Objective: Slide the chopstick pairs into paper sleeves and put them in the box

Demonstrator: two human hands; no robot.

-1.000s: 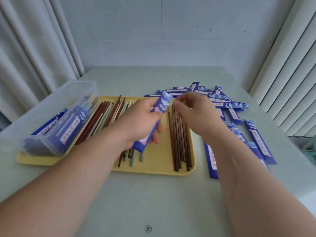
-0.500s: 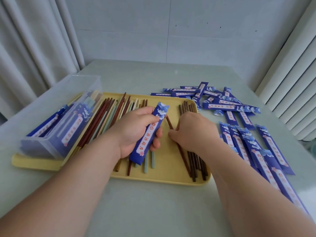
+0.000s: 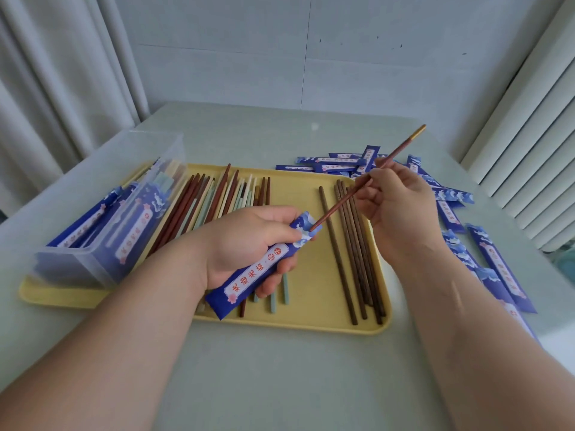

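My left hand (image 3: pixel 249 244) grips a blue paper sleeve (image 3: pixel 264 265) over the yellow tray (image 3: pixel 311 318). My right hand (image 3: pixel 398 209) pinches reddish-brown chopsticks with a gold end (image 3: pixel 401 150), held slanted; I cannot tell if it is one stick or a pair. The tip sits at the sleeve's open top end. Loose dark brown chopsticks (image 3: pixel 354 253) lie on the tray's right half, mixed red, cream and green ones (image 3: pixel 217 194) on its left. A clear plastic box (image 3: pixel 102 213) at the left holds sleeved pairs.
Several empty blue sleeves (image 3: pixel 494 259) lie scattered on the pale table to the right of the tray and behind it. Curtains hang at the left, a ribbed white panel at the right, a wall behind.
My right hand has lifted chopsticks off the tray and brought the tip to the mouth of the sleeve. My left hand has kept hold of the sleeve.
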